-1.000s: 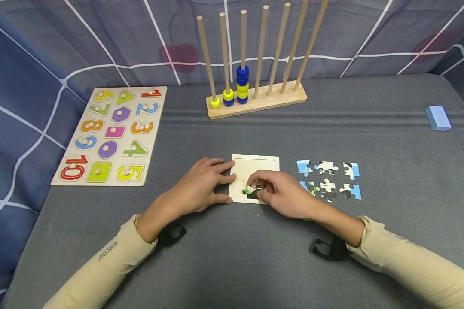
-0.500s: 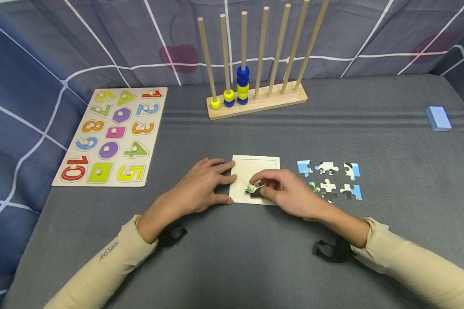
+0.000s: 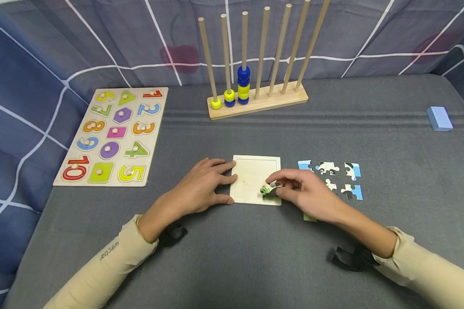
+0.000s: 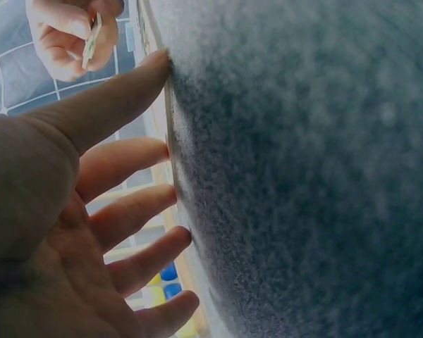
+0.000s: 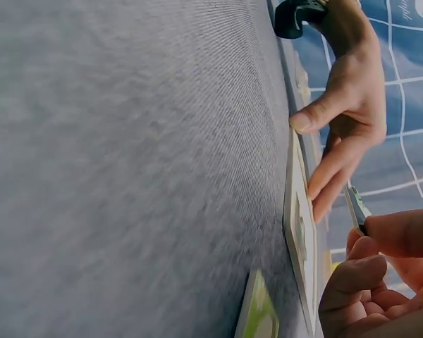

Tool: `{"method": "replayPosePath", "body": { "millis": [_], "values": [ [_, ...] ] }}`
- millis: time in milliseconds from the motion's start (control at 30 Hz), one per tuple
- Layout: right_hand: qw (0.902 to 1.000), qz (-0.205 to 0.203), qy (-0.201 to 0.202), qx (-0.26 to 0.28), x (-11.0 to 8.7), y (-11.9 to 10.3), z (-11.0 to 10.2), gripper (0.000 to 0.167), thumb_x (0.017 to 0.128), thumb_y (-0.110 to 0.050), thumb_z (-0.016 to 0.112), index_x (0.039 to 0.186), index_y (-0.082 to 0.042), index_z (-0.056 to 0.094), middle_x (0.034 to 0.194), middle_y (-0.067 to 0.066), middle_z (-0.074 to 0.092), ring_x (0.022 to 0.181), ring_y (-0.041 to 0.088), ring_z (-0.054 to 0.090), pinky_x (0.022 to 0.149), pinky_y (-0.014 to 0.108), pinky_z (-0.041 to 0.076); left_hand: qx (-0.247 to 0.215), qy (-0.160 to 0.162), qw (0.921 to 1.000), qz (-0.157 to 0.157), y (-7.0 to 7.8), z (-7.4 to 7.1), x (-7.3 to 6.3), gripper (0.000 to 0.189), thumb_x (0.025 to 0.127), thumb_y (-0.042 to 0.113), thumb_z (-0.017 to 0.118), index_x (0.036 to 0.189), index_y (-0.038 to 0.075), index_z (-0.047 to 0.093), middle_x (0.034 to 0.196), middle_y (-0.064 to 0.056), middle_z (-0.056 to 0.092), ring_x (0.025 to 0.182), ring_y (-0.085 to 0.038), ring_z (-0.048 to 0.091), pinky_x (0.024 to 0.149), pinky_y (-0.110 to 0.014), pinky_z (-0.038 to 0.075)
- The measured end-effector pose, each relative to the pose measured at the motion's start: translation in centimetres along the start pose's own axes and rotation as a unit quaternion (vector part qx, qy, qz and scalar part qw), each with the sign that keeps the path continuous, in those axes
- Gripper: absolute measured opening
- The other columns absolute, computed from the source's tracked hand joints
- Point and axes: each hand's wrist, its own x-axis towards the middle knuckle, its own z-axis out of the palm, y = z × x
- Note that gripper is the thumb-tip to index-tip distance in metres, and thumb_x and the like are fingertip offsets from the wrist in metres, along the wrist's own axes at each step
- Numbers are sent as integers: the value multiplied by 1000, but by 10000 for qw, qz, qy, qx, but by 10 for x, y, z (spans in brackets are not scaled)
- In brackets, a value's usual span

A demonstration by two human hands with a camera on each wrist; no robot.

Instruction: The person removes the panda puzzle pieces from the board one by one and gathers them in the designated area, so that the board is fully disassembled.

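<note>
A pale wooden puzzle tray (image 3: 247,171) lies on the grey cloth in front of the person. Along its left edge the left hand (image 3: 206,186) rests with fingers spread, thumb and fingertips at the rim. Thumb and forefinger of the right hand (image 3: 307,195) pinch a jigsaw piece (image 3: 269,192) printed in green, black and white. This piece is held over the tray's lower right part; the right wrist view shows it raised above the tray. Loose jigsaw pieces, among them a panda-face piece (image 3: 327,168), lie right of the tray, partly hidden by the right hand.
A green piece (image 3: 309,218) lies below the right hand. A number-and-shape pegboard (image 3: 100,116) lies at the left. Behind the tray stands a wooden bead rack (image 3: 259,103) with tall rods and blue and yellow beads. A light blue block (image 3: 439,119) sits far right.
The right hand has lifted the jigsaw piece and moved it rightward across the tray, baring the tray's middle. The left hand has stayed at the left edge.
</note>
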Motion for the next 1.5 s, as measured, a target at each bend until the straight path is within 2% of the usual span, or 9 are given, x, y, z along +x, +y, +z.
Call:
{"method": "replayPosePath", "body": {
  "millis": [300, 433, 533, 700, 767, 1167, 1300, 1400, 1500],
  "values": [
    [9999, 113, 15, 1, -31, 8, -22, 22, 95, -3, 61, 113, -12, 70, 75, 2, 57, 62, 13, 49, 57, 27, 43, 31, -5, 10000, -33, 2, 0, 0, 60, 82, 40, 79, 133, 12, 64, 151, -10, 43, 138, -35, 37, 113, -60, 21],
    [10000, 62, 47, 22, -44, 10, -30, 23, 95, -2, 61, 115, -11, 69, 80, 3, 61, 64, 14, 51, 57, 27, 45, 25, -6, 10000, -30, 2, 0, 0, 61, 82, 40, 79, 134, 12, 64, 152, -10, 43, 139, -35, 36, 113, -60, 20],
    [9999, 92, 57, -10, -54, 12, -36, 24, 96, -2, 60, 117, -10, 68, 92, 3, 68, 71, 14, 58, 61, 26, 47, 32, 7, 10000, -18, 2, 0, 0, 61, 82, 40, 80, 134, 12, 64, 151, -10, 43, 139, -35, 36, 113, -59, 21],
    [9997, 228, 75, 88, -69, 19, -43, 24, 97, -3, 60, 119, -9, 67, 89, 4, 68, 68, 13, 56, 57, 28, 45, 17, 40, 10000, 7, 1, 1, -1, 61, 82, 39, 80, 133, 11, 64, 151, -10, 43, 138, -36, 37, 113, -59, 21],
    [9996, 244, 114, 103, -74, 23, -45, 25, 97, -2, 60, 119, -10, 67, 81, 4, 63, 61, 13, 49, 52, 30, 42, -2, 60, 10000, 16, 1, 1, -1, 61, 82, 39, 80, 133, 11, 64, 151, -11, 44, 138, -36, 37, 113, -60, 21],
    [9996, 65, 260, -80, -95, 41, -52, 29, 95, 4, 59, 120, -10, 66, 90, 4, 68, 67, 13, 53, 58, 28, 43, 3, 107, 9999, 46, 1, 1, -1, 61, 81, 39, 81, 132, 11, 65, 151, -11, 44, 138, -36, 37, 113, -60, 21],
    [9995, 38, 240, -215, -98, 43, -53, 30, 94, 5, 60, 119, -10, 66, 83, 1, 66, 63, 10, 51, 55, 28, 42, -8, 116, 9999, 59, 1, 1, -2, 61, 81, 39, 81, 132, 11, 65, 150, -11, 44, 138, -36, 37, 113, -60, 21],
    [9991, 41, 255, -348, -99, 45, -54, 30, 93, 6, 61, 117, -11, 67, 66, -6, 54, 55, 8, 41, 50, 29, 37, -2, 107, 9999, 59, 1, 0, -1, 61, 81, 39, 81, 132, 11, 65, 150, -11, 44, 138, -36, 37, 113, -60, 21],
    [9975, -15, 383, -590, -100, 47, -54, 32, 90, 8, 63, 114, -13, 68, 61, -11, 43, 51, 5, 36, 46, 28, 34, 6, 95, 9999, 59, 1, 0, -1, 60, 81, 39, 81, 132, 11, 65, 150, -11, 44, 138, -36, 37, 113, -60, 21]
  ]
}}
